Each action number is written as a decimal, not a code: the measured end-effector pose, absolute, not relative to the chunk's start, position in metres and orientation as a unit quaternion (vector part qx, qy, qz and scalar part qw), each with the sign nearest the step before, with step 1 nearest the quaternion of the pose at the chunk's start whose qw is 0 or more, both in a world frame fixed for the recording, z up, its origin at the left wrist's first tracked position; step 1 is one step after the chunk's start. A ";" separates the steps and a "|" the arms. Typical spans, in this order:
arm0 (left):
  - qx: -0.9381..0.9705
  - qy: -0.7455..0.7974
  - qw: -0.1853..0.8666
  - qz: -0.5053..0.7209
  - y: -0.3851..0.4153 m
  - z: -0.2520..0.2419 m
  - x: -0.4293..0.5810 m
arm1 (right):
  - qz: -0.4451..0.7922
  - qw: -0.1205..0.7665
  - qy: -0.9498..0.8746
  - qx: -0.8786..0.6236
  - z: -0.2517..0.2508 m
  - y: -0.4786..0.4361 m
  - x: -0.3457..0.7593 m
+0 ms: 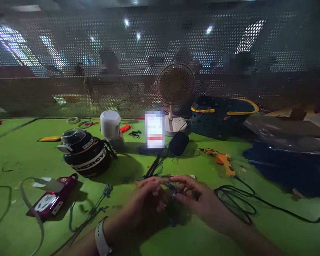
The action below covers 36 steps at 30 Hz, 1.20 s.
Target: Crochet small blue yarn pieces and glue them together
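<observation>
Both of my hands meet above the green table in the front middle of the head view. My left hand (pixel 150 193), with a white band on its wrist, has its fingers curled and its tips at a small bluish-purple cord piece (pixel 172 188). From the other side, my right hand (pixel 193 193) pinches the same piece between thumb and fingers. The cord piece is dim and partly covered by fingers, so its exact form is unclear. Just beyond the hands lie dark and bluish cords (pixel 156 170).
A lit phone (pixel 154 129), dark yarn spool (pixel 178 143) and fan (pixel 173 124) stand ahead. Left are a black jug (pixel 86 154), white-topped jar (pixel 110 124) and purple power strip (pixel 53 197). Right are a yellow glue gun (pixel 224 161), its looping cable (pixel 237 199) and a dark basket (pixel 221 119).
</observation>
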<state>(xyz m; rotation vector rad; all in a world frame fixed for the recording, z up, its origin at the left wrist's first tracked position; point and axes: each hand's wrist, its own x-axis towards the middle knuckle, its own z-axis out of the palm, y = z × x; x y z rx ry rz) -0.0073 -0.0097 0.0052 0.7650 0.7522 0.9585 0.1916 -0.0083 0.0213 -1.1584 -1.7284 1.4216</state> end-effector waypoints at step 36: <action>0.406 0.409 0.685 0.446 -0.009 0.008 -0.003 | 0.631 0.318 -0.554 -0.440 0.018 -0.001 0.190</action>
